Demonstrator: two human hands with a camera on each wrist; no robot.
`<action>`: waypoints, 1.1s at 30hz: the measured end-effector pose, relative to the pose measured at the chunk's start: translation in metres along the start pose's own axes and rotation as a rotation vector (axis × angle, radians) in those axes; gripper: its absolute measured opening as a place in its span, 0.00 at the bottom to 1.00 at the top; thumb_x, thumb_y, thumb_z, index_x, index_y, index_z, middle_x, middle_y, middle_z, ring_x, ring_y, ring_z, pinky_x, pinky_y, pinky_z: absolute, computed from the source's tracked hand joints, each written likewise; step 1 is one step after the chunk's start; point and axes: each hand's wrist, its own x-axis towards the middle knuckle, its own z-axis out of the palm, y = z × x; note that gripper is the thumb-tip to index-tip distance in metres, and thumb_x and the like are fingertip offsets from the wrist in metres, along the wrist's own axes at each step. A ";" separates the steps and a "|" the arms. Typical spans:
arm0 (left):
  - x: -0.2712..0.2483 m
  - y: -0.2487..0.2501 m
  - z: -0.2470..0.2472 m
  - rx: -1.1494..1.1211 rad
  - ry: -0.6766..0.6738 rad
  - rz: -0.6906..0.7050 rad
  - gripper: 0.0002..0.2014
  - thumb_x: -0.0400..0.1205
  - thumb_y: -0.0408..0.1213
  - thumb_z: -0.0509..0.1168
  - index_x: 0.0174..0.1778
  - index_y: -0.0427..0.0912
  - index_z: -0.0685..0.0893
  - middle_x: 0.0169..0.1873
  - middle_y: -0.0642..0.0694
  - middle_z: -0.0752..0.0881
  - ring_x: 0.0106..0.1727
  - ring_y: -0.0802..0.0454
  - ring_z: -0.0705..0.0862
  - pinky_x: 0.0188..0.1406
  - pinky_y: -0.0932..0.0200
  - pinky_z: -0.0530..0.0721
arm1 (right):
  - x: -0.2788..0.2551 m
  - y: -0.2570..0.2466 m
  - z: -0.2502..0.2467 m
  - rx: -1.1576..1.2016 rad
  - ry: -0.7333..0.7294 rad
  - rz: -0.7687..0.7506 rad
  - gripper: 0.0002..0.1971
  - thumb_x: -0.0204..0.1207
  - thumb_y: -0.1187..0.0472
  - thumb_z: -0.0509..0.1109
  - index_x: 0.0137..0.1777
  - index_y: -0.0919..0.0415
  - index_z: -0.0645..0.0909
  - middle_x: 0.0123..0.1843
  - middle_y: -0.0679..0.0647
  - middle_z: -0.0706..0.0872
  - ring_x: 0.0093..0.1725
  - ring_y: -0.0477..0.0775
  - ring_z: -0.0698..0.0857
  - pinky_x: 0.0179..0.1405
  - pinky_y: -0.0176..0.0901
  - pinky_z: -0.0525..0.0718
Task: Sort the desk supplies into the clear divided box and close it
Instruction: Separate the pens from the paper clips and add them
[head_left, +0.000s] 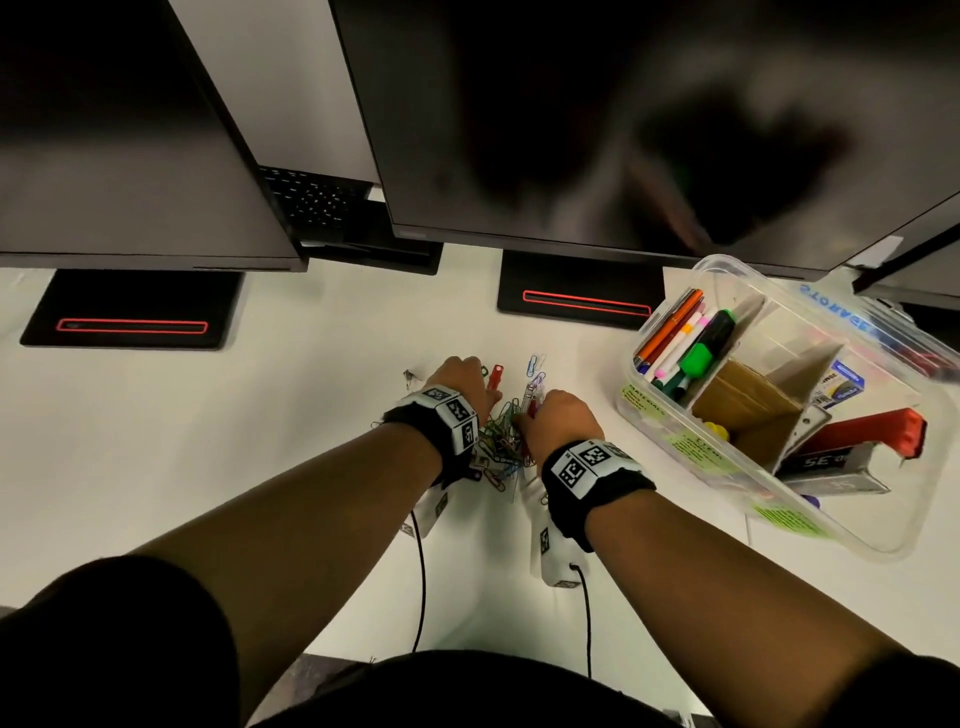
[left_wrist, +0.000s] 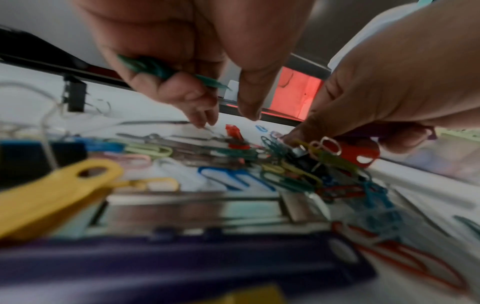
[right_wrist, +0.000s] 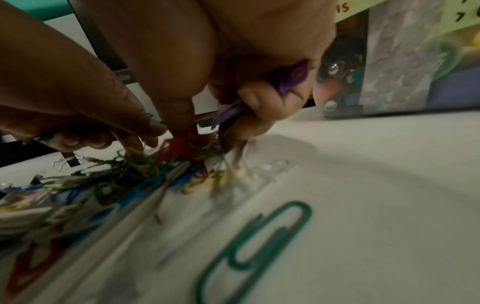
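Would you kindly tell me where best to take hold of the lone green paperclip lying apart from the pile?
Pinch the green wire paperclip across its long sides from above. It lies flat on the white desk, clear of the tangled pile, so the fingers probably need to slide or tip an edge up first.

A white surface (head_left: 260, 441) runs beneath two dark monitors (head_left: 597, 130). Their black bases (head_left: 130, 306) each carry a thin red outline. A pale wall (head_left: 270, 67) shows between the screens.

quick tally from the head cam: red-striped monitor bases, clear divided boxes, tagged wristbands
red-striped monitor bases: 2
clear divided box: 1
tagged wristbands: 2
total: 5
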 end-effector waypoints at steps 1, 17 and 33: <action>0.003 0.002 0.002 0.005 0.008 -0.005 0.24 0.81 0.48 0.63 0.67 0.35 0.71 0.66 0.36 0.76 0.66 0.40 0.77 0.62 0.50 0.77 | 0.002 0.000 0.001 0.000 0.003 0.011 0.19 0.79 0.52 0.66 0.60 0.68 0.77 0.61 0.62 0.84 0.60 0.60 0.83 0.54 0.44 0.80; 0.002 -0.008 -0.008 0.098 -0.025 0.147 0.13 0.82 0.40 0.60 0.59 0.37 0.77 0.58 0.38 0.82 0.60 0.39 0.81 0.58 0.49 0.79 | 0.007 0.041 -0.009 0.723 0.025 0.094 0.12 0.73 0.66 0.69 0.28 0.57 0.78 0.26 0.53 0.79 0.25 0.48 0.75 0.26 0.37 0.72; -0.037 -0.040 -0.030 -0.142 -0.082 0.135 0.10 0.85 0.36 0.56 0.59 0.41 0.79 0.44 0.43 0.84 0.41 0.46 0.79 0.42 0.58 0.74 | 0.013 0.039 -0.009 0.620 0.018 0.021 0.13 0.79 0.57 0.67 0.35 0.65 0.78 0.34 0.62 0.83 0.33 0.58 0.80 0.33 0.40 0.81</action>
